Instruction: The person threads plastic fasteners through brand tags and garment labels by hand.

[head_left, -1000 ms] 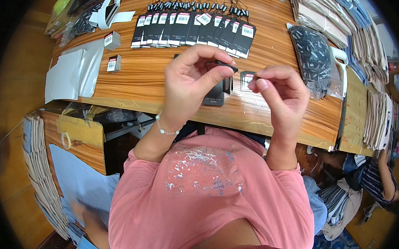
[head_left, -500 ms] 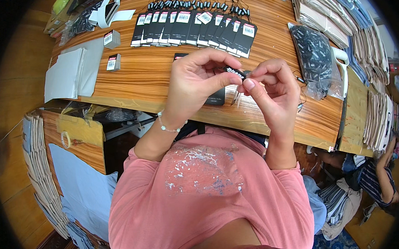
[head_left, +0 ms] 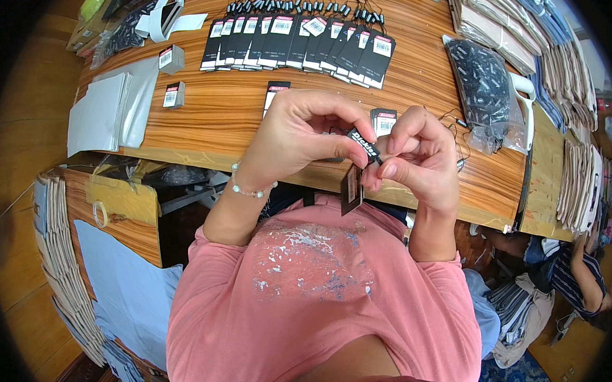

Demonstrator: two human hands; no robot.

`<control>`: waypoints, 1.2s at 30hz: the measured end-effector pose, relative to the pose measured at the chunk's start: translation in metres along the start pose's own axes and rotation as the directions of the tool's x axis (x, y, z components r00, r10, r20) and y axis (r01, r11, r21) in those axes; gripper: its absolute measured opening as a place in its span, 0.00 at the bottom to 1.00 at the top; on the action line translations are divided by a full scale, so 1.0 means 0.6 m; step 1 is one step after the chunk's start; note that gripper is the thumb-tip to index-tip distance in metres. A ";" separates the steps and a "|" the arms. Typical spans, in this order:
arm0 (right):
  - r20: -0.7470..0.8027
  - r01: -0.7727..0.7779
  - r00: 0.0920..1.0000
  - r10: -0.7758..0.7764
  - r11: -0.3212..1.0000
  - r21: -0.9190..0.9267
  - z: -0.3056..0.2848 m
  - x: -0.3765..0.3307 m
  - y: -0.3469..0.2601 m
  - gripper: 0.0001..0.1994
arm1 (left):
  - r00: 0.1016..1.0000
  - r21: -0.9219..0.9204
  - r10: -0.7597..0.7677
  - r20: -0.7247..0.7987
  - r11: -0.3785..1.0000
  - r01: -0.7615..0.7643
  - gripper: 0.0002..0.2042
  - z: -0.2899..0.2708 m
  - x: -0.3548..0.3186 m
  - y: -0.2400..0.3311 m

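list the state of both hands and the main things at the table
left hand: pinching the black label
right hand: fingers bent, grip unclear
black label: held, tilted
dark card: hanging below the hands
row of tags: fanned, overlapping, flat
plastic bag: filled with black pieces
white sheets: piled flat

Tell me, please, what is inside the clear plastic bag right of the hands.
Many small black pieces with pale marks show through the bag; any deeper inside are covered by these.

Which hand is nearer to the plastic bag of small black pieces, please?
The right hand. It is to the left of the plastic bag and lower in the picture; the left hand is farther left, beyond the right hand.
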State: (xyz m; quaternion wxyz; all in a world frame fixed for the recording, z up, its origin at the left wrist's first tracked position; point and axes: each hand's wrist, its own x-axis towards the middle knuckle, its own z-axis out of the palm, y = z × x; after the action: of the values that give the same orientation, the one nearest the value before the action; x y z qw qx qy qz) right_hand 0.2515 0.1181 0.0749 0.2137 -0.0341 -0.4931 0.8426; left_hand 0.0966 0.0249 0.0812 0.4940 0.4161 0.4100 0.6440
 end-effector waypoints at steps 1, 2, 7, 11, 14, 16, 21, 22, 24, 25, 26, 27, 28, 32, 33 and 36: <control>-0.002 0.010 1.000 -0.010 1.000 0.003 0.000 -0.001 0.002 0.10 | 1.000 -0.014 -0.006 0.006 1.000 0.006 0.13 0.000 0.000 0.000; -0.004 0.020 1.000 -0.020 1.000 0.006 0.000 -0.002 0.004 0.10 | 1.000 -0.017 -0.006 0.013 1.000 0.006 0.13 0.000 0.000 -0.001; -0.038 0.153 0.986 -0.162 0.973 -0.173 -0.004 -0.003 0.013 0.13 | 0.999 -0.037 -0.032 0.001 0.999 0.032 0.13 0.002 -0.001 0.002; -0.049 0.211 0.970 -0.237 0.927 -0.308 -0.003 0.000 0.015 0.16 | 0.994 -0.004 0.065 0.086 0.998 -0.065 0.07 0.000 -0.001 -0.005; -0.045 0.263 0.957 -0.286 0.925 -0.273 -0.007 0.001 0.020 0.16 | 0.994 -0.021 0.041 0.100 0.999 -0.039 0.07 0.005 -0.002 -0.003; -0.049 0.268 0.956 -0.289 0.930 -0.252 -0.008 -0.002 0.022 0.16 | 0.994 -0.018 0.040 0.101 0.999 -0.039 0.07 0.009 -0.003 -0.006; -0.031 0.307 0.947 -0.319 0.930 -0.202 -0.017 -0.007 0.028 0.16 | 0.987 0.028 0.103 0.125 0.994 -0.107 0.06 0.015 -0.002 -0.012; -0.029 0.325 0.941 -0.338 0.923 -0.207 -0.018 -0.008 0.030 0.16 | 0.984 0.058 0.121 0.132 0.990 -0.130 0.07 0.015 -0.002 -0.013; -0.051 0.344 0.930 -0.364 0.912 -0.225 -0.016 -0.007 0.029 0.15 | 0.999 -0.045 -0.022 0.040 0.999 0.024 0.10 0.017 0.002 -0.007; -0.075 0.344 0.926 -0.370 0.908 -0.238 -0.010 -0.005 0.025 0.14 | 0.995 -0.101 -0.098 0.000 0.990 0.097 0.12 0.018 0.003 -0.005; -0.099 0.343 0.921 -0.377 0.905 -0.251 -0.005 -0.003 0.020 0.13 | 0.997 -0.134 -0.071 -0.019 0.989 0.068 0.12 0.016 0.003 -0.007; -0.086 0.339 0.918 -0.388 0.877 -0.340 -0.003 -0.001 0.014 0.11 | 0.998 -0.164 -0.044 -0.041 0.986 0.037 0.12 0.013 0.002 -0.011; -0.071 0.334 0.914 -0.399 0.841 -0.425 -0.002 0.001 0.007 0.09 | 0.998 -0.194 -0.018 -0.063 0.981 0.006 0.12 0.010 0.001 -0.012; 0.004 0.335 0.895 -0.446 0.666 -0.667 0.000 0.003 -0.002 0.06 | 0.997 -0.147 -0.014 -0.074 0.989 0.003 0.12 0.008 0.001 -0.007; 0.028 0.345 0.887 -0.461 0.622 -0.703 0.000 0.003 -0.002 0.06 | 0.997 -0.150 -0.022 -0.073 0.989 0.011 0.12 0.009 0.000 -0.005; -0.001 0.311 0.883 -0.469 0.586 -0.748 0.006 0.004 -0.003 0.06 | 0.997 -0.145 -0.039 -0.069 0.989 0.028 0.11 0.011 0.001 -0.001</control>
State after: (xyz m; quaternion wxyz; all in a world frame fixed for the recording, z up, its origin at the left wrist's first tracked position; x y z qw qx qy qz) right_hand 0.2489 0.1168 0.0783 0.4102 -0.0904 -0.7579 0.4991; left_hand 0.1029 0.0265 0.0826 0.5183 0.3491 0.3871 0.6780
